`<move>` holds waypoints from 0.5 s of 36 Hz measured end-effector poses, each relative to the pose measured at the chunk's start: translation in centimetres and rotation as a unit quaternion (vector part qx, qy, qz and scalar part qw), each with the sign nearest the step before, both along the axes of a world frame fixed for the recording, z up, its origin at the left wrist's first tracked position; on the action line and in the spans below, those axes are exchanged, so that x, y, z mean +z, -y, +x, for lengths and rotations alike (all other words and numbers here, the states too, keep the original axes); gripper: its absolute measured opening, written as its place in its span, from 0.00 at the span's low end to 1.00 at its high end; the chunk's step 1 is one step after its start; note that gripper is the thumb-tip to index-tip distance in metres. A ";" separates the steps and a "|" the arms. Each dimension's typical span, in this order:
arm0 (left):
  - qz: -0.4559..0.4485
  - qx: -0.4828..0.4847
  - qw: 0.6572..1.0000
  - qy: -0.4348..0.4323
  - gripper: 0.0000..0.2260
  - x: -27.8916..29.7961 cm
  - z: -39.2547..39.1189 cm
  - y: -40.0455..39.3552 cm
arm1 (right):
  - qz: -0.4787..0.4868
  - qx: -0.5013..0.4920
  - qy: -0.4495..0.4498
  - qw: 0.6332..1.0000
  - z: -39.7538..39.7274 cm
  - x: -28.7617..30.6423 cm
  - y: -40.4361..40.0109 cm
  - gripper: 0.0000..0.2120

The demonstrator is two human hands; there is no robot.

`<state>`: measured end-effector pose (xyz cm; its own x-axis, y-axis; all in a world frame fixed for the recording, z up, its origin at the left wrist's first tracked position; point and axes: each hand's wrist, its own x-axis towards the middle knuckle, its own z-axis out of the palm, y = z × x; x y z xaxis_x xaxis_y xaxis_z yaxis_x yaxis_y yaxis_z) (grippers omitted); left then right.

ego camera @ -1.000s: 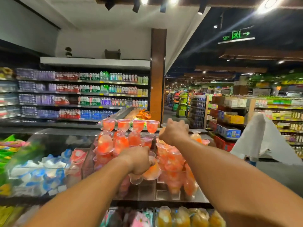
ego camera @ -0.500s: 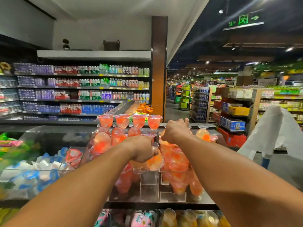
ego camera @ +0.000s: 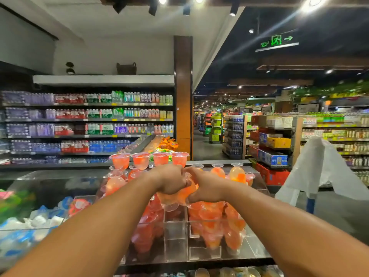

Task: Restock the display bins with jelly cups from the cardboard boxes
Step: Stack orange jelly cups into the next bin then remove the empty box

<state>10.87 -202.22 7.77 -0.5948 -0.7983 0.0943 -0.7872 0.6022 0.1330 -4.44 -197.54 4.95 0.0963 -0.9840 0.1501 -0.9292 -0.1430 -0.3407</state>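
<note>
Premises: a supermarket aisle, with drink shelving [ego camera: 87, 124] along the far wall and a white plastic bag [ego camera: 319, 166] hanging at the right.

Fixture: clear acrylic display bins [ego camera: 175, 234] on the tabletop, split by upright dividers. The bin right of centre holds a heap of orange jelly cups [ego camera: 211, 222]; the bin left of centre holds red ones [ego camera: 147, 232]. The narrow compartment between them looks nearly bare, judged through the clear wall. A row of four cups [ego camera: 149, 159] stands upright along the back edge, with more behind on the right.

Hands: the left hand [ego camera: 169, 179] and right hand [ego camera: 205, 186] meet above the middle divider, touching each other. Both are curled around a cluster of held jelly cups [ego camera: 179, 193], at least one hanging inverted below the grip. Each grip is closed on this cluster.

Progress: judged well along, as both main bins are largely filled. The held cups remain to be set down. No cardboard box is in view, so remaining stock cannot be told.
</note>
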 end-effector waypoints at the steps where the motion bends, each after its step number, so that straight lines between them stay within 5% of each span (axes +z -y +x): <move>1: 0.002 -0.005 1.000 -0.003 0.12 0.3 -0.3 -0.2 | -0.011 -0.003 0.018 1.000 0.0 -0.3 -0.1 0.42; 8: -0.003 -0.019 0.998 -0.062 0.17 1.3 -1.1 -1.1 | -0.091 -0.110 0.145 0.979 -2.4 -0.1 -0.1 0.29; 13: -0.040 -0.003 0.999 -0.020 0.17 1.4 -0.8 -1.7 | -0.127 -0.254 0.197 0.938 -4.2 -0.5 -0.7 0.35; 18: -0.058 0.005 0.998 0.010 0.17 0.7 -0.5 -1.5 | -0.116 -0.291 0.177 0.933 -3.1 -2.3 -0.5 0.36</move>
